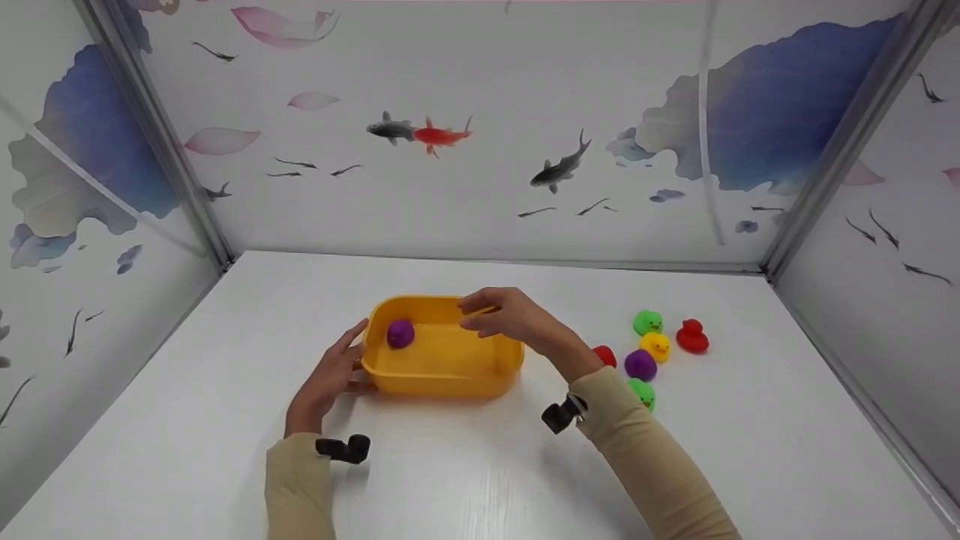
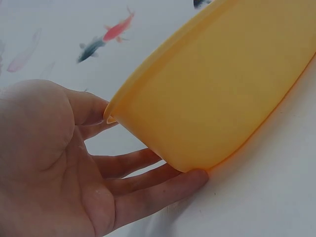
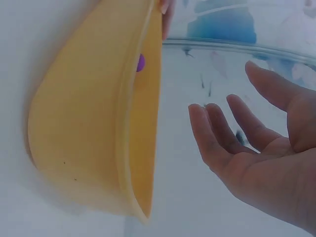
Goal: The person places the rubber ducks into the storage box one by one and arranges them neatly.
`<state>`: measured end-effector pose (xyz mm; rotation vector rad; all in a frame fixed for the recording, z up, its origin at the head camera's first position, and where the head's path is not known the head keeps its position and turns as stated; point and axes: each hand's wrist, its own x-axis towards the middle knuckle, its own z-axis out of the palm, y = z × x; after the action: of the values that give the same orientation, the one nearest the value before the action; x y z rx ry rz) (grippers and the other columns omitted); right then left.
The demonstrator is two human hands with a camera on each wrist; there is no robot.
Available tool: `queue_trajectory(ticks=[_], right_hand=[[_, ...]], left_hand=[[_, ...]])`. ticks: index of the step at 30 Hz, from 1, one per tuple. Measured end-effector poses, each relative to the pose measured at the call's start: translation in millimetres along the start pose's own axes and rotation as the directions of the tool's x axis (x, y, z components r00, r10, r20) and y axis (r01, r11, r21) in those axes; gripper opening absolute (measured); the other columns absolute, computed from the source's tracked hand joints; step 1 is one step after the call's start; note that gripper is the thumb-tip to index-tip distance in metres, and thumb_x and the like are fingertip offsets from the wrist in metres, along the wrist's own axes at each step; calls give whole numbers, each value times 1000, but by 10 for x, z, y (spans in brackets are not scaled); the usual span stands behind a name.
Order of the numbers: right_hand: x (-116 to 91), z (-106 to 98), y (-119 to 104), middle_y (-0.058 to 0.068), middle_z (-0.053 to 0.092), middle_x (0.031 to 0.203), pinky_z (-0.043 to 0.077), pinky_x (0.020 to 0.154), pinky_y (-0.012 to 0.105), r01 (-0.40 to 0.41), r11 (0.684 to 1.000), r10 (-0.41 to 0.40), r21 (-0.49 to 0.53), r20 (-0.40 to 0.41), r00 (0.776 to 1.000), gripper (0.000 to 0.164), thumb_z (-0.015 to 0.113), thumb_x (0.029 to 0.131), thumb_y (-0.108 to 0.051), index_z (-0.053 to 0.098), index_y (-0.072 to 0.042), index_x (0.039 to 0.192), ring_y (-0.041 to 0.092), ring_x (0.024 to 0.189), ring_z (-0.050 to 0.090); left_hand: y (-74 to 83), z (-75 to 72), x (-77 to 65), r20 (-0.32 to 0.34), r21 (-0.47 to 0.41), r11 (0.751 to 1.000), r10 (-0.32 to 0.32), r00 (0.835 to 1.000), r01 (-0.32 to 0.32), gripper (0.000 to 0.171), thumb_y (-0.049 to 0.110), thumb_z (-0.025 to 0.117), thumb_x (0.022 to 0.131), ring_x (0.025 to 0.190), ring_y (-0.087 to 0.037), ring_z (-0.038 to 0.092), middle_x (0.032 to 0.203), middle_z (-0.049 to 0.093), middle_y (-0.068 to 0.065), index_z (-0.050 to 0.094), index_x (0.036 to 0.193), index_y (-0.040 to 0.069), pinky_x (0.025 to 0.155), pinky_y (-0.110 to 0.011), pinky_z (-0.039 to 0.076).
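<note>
A yellow plastic basin (image 1: 457,386) stands on the white table, with one purple toy duck (image 1: 400,333) lying at its left end. My left hand (image 1: 334,375) is at the basin's left side. In the left wrist view its thumb reaches the rim, and the other fingers (image 2: 163,192) lie nearly straight against the outer wall and bottom edge. Over the basin's right part hangs my right hand (image 1: 510,313), palm toward the left, fingers loosely bent and apart, with nothing between them. The right wrist view shows that hand (image 3: 256,158) above the rim.
Right of the basin lie more toy ducks: green (image 1: 648,322), yellow (image 1: 655,346), red (image 1: 692,337), purple (image 1: 641,365), another green (image 1: 643,394) and another red (image 1: 604,356). My right forearm partly covers the last two. Panels (image 1: 480,217) printed with fish enclose the table's back and sides.
</note>
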<state>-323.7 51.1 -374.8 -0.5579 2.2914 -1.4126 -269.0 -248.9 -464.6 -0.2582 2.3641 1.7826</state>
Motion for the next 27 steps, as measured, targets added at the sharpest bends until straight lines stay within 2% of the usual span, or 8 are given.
queue_trajectory(ticks=[3, 7, 12, 18, 23, 27], right_hand=[[-100, -128, 33, 8, 63, 134, 54, 105, 37, 49, 999, -48, 22, -41, 998, 41, 71, 94, -27, 63, -14, 132, 25, 116, 65], [-224, -325, 104, 8, 64, 135, 52, 107, 39, 88, 996, -90, -21, -137, 987, 41, 69, 95, -30, 63, -15, 133, 25, 119, 65], [-338, -597, 243, 6, 61, 139, 51, 109, 38, 38, 998, -48, -42, -270, 962, 43, 68, 95, -34, 61, -17, 135, 24, 121, 64], [-499, -995, 481, 9, 55, 146, 46, 114, 41, -1, 1000, 7, 16, -341, 940, 52, 65, 97, -39, 54, -16, 142, 27, 130, 59], [-725, -1308, 731, 15, 52, 147, 41, 118, 46, -18, 1000, 26, 23, -439, 898, 55, 61, 99, -40, 51, -12, 145, 34, 134, 53], [-830, -1471, 918, 16, 48, 150, 37, 120, 47, -81, 996, 86, 32, -502, 860, 56, 59, 100, -41, 49, -12, 146, 34, 138, 48]], left_hand=[[25, -13, 17, 7, 1, 1000, 15, 1000, -15, 55, 32, 35, 108, 122, -33, 59, 158, 39, -17, 20, 161, 33, 98, -42, 58], [62, -29, 40, 6, 2, 1000, 17, 1000, -17, 55, 33, 35, 109, 123, -33, 58, 158, 39, -17, 19, 161, 34, 98, -41, 58], [79, -37, 48, -7, -15, 999, 38, 999, -38, 54, 34, 35, 109, 121, -32, 59, 154, 43, -18, 20, 160, 34, 97, -42, 58], [27, -42, 21, -6, -24, 999, 29, 1000, -29, 53, 34, 36, 109, 117, -29, 61, 152, 45, -19, 23, 160, 32, 96, -42, 59], [0, -22, 7, 0, -17, 999, 32, 999, -32, 54, 37, 37, 108, 116, -29, 61, 151, 47, -18, 23, 160, 35, 99, -44, 57], [6, -22, -17, 4, -17, 1000, 21, 1000, -21, 54, 38, 37, 108, 115, -29, 61, 151, 47, -18, 22, 160, 35, 100, -44, 57]])
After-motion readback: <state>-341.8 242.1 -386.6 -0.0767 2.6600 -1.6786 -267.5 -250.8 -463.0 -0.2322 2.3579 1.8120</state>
